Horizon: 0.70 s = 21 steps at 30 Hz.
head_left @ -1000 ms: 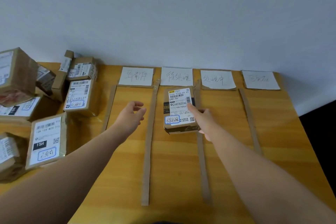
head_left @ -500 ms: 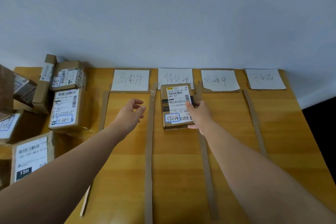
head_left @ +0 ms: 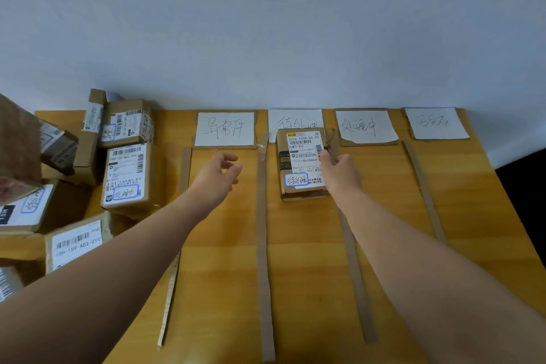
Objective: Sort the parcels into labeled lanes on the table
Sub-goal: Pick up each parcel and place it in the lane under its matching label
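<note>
Parcel [head_left: 300, 162] flat between two cardboard strips [head_left: 261, 230] (second lane), right hand [head_left: 342, 177] gripping its right edge, left hand [head_left: 217, 179] loose and empty left of it, box pile [head_left: 127, 177] further left.

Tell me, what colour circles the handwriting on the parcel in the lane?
Blue, on the parcel; head view.
</note>
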Motion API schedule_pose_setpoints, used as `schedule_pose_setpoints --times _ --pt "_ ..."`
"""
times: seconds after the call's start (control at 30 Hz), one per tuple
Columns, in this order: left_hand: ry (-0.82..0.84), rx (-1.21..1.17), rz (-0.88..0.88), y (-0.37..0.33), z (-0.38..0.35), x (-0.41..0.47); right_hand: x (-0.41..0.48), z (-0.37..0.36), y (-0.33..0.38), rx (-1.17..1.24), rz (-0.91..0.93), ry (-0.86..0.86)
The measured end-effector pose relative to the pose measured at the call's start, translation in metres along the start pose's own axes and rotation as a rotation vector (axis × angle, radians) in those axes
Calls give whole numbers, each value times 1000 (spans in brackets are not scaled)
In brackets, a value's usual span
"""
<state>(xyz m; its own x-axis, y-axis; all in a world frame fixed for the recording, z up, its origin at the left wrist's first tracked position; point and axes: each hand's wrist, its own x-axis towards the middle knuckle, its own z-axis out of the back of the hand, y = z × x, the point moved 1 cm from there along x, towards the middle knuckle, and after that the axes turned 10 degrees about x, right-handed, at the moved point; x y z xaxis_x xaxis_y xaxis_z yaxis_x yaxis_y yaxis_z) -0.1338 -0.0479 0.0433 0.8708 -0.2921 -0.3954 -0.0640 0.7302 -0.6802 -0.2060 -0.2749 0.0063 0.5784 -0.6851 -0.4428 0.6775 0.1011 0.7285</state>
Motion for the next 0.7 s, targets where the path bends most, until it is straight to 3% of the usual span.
schedule_pose_setpoints --times 0.17,0.33,0.47,0.7 --pt "-9 11 -60 9 26 -12 -18 4 4 -98 100 -118" --pt "-71 -17 -89 24 59 -33 -47 -7 22 -188 318 -186" --pt "-140 -24 -64 40 79 -52 -80 -19 43 -235 509 -102" --pt "-197 55 68 92 86 -104 -127 -54 37 -185 576 185"
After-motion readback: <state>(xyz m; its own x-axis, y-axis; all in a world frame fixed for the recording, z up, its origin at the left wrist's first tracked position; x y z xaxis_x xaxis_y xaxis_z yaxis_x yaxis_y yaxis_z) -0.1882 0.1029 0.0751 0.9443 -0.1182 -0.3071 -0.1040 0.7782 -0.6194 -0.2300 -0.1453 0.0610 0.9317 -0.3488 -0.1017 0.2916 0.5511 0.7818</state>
